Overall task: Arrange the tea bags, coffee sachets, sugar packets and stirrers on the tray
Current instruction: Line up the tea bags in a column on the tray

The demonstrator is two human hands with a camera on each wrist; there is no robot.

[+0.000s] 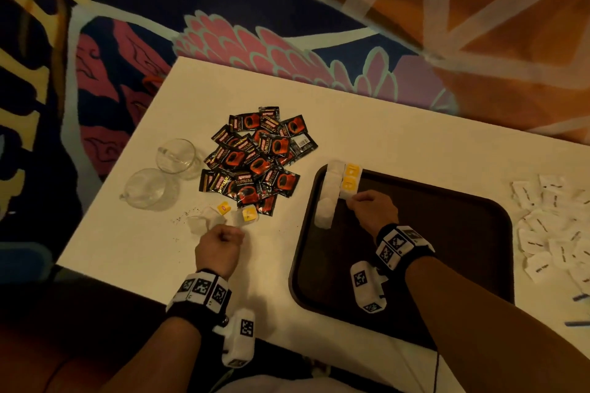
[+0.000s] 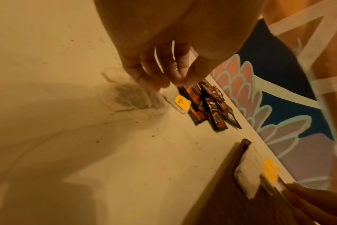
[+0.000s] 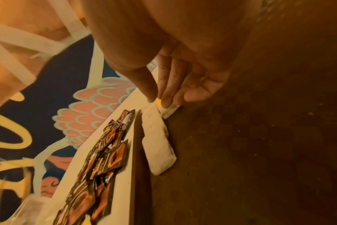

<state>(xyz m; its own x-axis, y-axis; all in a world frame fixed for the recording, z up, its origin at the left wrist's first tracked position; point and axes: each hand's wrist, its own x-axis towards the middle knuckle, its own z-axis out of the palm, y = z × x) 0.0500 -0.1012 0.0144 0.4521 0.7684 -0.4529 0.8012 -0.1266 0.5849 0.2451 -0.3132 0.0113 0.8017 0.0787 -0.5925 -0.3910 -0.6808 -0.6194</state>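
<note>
Already a short row of tea bags runs along the far-left corner of the dark tray, white pouches with yellow tags beside them, and the right hand is at the near end of that row, its grip closed lightly in a pinch on the edge of one bag, thumb and fingertips meeting on the paper as it is set down. Two or three loose tea bags lie on the white desk just beside the left hand, whose fingers are curled over with thumb and forefinger nearly meeting above one bag; whether that grip actually has anything I cannot tell. Behind them is the heap of coffee sachets, two glass cups stand further left, and the sugar packets lie scattered on the desk past the tray's right side. I see no stirrers clearly. The risk, as I judge it, is the row itself: the bags sit tight against the tray's raised rim and overlap, so a nudge could tip one over the edge or drag a string and tag askew. Dark specks on the desk suggest a bag may be leaking, so a hard pinch could spill more. Most of the tray floor is bare, leaving ample room to work rightward.
</note>
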